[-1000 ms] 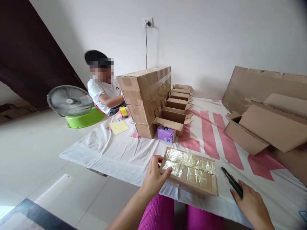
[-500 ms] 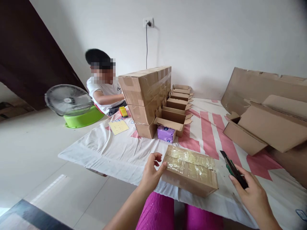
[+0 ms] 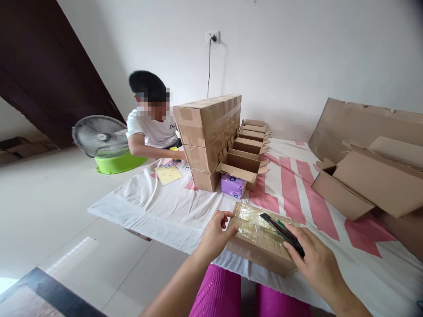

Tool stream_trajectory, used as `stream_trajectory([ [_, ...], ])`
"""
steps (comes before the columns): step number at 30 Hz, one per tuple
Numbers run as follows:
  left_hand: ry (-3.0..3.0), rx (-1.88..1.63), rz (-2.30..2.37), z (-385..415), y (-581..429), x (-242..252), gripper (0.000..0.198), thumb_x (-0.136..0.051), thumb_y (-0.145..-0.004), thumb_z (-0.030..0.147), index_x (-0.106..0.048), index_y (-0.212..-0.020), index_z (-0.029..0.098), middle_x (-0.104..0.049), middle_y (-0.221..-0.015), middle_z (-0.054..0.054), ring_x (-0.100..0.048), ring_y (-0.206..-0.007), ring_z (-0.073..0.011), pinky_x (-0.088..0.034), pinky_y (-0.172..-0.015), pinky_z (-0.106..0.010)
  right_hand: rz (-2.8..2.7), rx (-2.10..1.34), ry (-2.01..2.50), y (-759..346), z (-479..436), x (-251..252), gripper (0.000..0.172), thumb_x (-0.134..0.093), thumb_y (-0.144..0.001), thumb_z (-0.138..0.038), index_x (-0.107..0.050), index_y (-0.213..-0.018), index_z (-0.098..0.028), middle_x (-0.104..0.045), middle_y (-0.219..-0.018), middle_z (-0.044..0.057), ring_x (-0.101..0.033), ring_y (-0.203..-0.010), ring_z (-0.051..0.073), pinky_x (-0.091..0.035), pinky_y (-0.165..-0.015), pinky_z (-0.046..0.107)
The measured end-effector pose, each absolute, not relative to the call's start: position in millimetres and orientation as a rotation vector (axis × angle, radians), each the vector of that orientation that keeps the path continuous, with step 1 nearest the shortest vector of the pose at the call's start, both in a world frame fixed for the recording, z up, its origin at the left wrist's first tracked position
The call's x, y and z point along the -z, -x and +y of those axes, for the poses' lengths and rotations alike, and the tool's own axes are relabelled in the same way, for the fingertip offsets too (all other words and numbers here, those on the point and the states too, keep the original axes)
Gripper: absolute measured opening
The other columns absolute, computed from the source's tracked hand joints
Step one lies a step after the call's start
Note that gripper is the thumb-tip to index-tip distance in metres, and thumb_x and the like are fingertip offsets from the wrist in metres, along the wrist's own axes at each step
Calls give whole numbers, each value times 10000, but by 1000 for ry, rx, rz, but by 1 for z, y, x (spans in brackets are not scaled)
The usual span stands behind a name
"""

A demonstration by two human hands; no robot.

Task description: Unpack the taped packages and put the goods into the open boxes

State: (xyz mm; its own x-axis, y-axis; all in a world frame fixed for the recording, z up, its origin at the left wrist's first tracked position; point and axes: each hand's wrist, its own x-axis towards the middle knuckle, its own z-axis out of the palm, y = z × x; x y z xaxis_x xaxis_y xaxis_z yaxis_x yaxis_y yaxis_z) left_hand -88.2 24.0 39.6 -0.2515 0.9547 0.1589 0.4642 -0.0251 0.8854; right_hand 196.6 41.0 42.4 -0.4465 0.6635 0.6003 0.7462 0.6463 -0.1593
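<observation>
In front of me a taped cardboard box (image 3: 256,254) lies near the table's front edge, with shiny clear tape across its top. My left hand (image 3: 215,234) grips its left end, fingers curled at the far corner and thumb at the near one. A black and green utility knife (image 3: 280,230) is held in my right hand (image 3: 313,257), over the right part of the box top. The knife points left toward the middle of the tape; whether its tip touches the tape I cannot tell.
Beyond the box stand a purple packet (image 3: 232,186), a row of open boxes (image 3: 243,166) and a tall stack of sealed boxes (image 3: 195,127). Flattened cardboard (image 3: 380,180) leans at the right. Across the table a person (image 3: 152,127) reaches toward a yellow sponge (image 3: 175,152).
My right hand has brought the knife leftward from beside the box to above its top. My left hand stays at the box's left end. The other person's arm has reached lower, toward the sponge.
</observation>
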Motion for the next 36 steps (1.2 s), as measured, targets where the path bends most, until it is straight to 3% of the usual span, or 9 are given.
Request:
stream_trajectory([
  [9, -1515, -999, 1784, 40, 92, -51, 54, -604, -736, 225, -624, -708, 184, -522, -558, 45, -502, -530, -132, -370, -524, -245, -2223, 161, 1071, -200, 32, -38, 395, -517, -959, -285, -480, -1348, -234, -695, -988, 62, -681, -883, 220, -550, -747, 339],
  [17, -1692, -1083, 1787, 30, 85, -52, 80, -502, -832, 229, -514, -754, 221, -610, -765, -22, -582, -757, -209, -437, -704, -329, -2213, 91, 1023, -201, 30, -43, 399, -539, -955, -309, -489, -1344, -237, -701, -1004, 62, -686, -904, 218, -565, -769, 340],
  [21, -1810, -1176, 1829, 23, 80, -41, 108, -429, -897, 247, -475, -800, 232, -619, -794, -35, -597, -764, -219, -454, -708, -345, -2235, 119, 984, -200, 36, -60, 374, -521, -970, -294, -511, -1340, -239, -701, -1067, 63, -682, -961, 206, -555, -815, 321],
  [28, -1944, -1325, 1882, 17, 75, -26, 164, -392, -948, 231, -477, -808, 232, -612, -783, -38, -606, -747, -207, -467, -700, -329, -2457, 427, 803, -168, 51, -98, 294, -468, -979, -190, -632, -1222, -214, -691, -890, 37, -637, -698, 152, -494, -655, 299],
  [36, -1904, -1360, 1873, 17, 75, -25, 155, -417, -932, 219, -489, -795, 233, -615, -786, -37, -610, -742, -205, -464, -697, -324, -2572, 613, 719, -139, 52, -108, 384, -516, -872, -12, -657, -1180, -193, -634, -784, 20, -589, -633, 167, -434, -615, 329],
])
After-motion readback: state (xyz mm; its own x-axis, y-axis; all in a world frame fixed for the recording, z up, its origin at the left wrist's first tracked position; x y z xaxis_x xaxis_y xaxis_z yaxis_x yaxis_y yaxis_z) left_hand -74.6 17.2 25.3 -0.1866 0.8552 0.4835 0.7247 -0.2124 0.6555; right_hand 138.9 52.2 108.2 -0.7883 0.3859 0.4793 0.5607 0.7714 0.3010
